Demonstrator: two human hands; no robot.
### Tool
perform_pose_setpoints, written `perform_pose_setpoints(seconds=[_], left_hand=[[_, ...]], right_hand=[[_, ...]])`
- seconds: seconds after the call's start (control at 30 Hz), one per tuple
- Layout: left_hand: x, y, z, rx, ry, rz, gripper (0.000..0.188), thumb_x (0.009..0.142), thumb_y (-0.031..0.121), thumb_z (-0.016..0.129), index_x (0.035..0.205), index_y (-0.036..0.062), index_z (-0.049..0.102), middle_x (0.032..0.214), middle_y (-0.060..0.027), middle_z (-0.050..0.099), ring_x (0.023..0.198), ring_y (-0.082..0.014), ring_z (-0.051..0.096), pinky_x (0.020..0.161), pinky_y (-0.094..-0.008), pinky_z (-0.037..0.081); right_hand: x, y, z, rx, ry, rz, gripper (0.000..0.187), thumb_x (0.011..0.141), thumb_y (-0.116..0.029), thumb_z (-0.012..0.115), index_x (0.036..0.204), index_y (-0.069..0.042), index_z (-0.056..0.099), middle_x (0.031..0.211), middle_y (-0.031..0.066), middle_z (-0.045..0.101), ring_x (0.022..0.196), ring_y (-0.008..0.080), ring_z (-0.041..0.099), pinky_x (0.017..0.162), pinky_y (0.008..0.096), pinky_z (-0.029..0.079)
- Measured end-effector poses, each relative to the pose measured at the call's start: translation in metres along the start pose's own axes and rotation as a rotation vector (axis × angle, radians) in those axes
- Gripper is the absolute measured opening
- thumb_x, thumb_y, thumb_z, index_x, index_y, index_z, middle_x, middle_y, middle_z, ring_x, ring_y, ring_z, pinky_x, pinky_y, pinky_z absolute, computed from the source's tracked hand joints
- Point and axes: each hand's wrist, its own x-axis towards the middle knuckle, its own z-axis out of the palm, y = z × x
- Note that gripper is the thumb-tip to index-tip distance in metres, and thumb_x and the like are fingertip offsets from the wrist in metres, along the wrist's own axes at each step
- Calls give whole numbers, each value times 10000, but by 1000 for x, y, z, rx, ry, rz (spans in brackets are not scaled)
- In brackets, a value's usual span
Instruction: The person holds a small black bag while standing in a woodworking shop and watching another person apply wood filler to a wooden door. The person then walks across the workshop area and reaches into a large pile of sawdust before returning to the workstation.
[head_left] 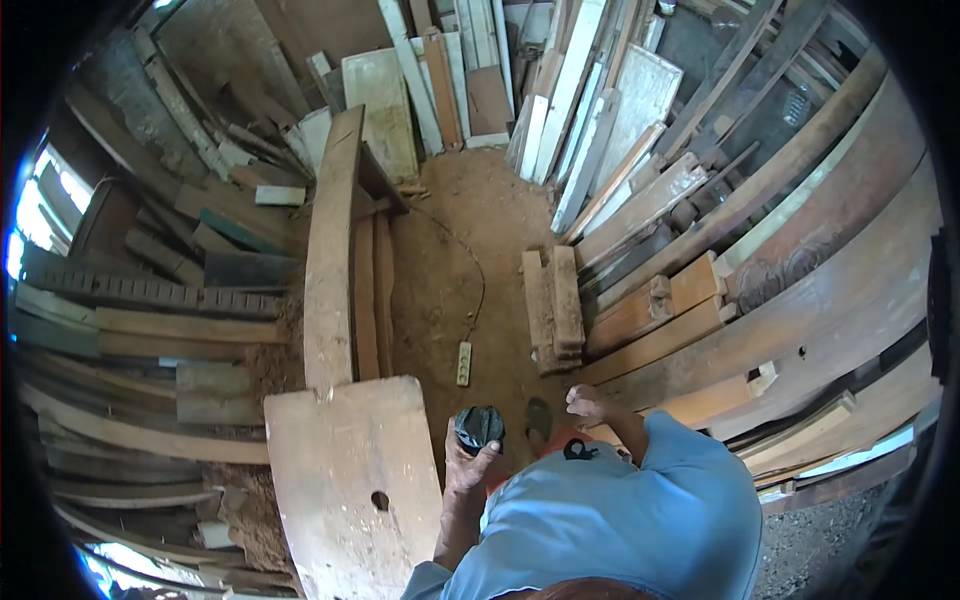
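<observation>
We hold a dark crumpled bag [479, 428] in the left hand [463, 467], fingers wrapped around it from below; this grip is closed on the bag. The bag sits just below the white power strip [464, 363] lying on the dirt floor [445, 250]. The right hand [592, 405] is right of the power strip, empty, fingers loosely curled beside a plank [650, 345]. A broad board with a hole [345, 470] lies left of the power strip.
</observation>
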Motion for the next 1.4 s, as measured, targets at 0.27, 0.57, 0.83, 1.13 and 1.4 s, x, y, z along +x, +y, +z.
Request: perform_pose_setpoints(seconds=[0.27,0.57,0.83,1.13,1.4], left_hand=[[67,-9,7,36,-16,-63,594,785,152,854,1244,28,499,1122,-53,618,1014,-142,602,907,-316,512],[53,-26,-21,48,156,-130,716,745,265,890,1270,-1,483,1167,-92,621,1083,-167,598,987,-346,482],[-50,-34,-49,160,557,-125,794,737,347,884,1306,-12,462,1162,-105,616,1042,-173,612,932,-338,509],[-173,-11,-43,34,782,-20,782,756,331,873,1343,17,463,1168,-94,629,1018,-172,626,912,-335,526],[-318,-12,-54,93,769,15,906,747,314,872,1454,21,388,1290,-135,589,1239,-232,544,1105,-385,402]], right_hand=[[13,82,-40,-364,-108,288,285,792,-232,580,580,-48,625,606,192,608,603,352,632,600,482,486],[43,26,-24,-176,-327,494,326,832,-274,578,799,12,729,854,242,692,806,440,675,762,510,533],[171,-5,18,-588,-829,-61,333,812,-278,587,905,-7,756,984,238,715,904,401,702,818,481,552],[218,-84,104,-244,-317,60,333,847,-289,592,640,-44,681,584,124,648,549,241,642,535,433,489],[78,-151,177,-840,-709,-445,238,821,-184,584,870,-37,764,1002,188,731,955,350,711,855,453,565]])
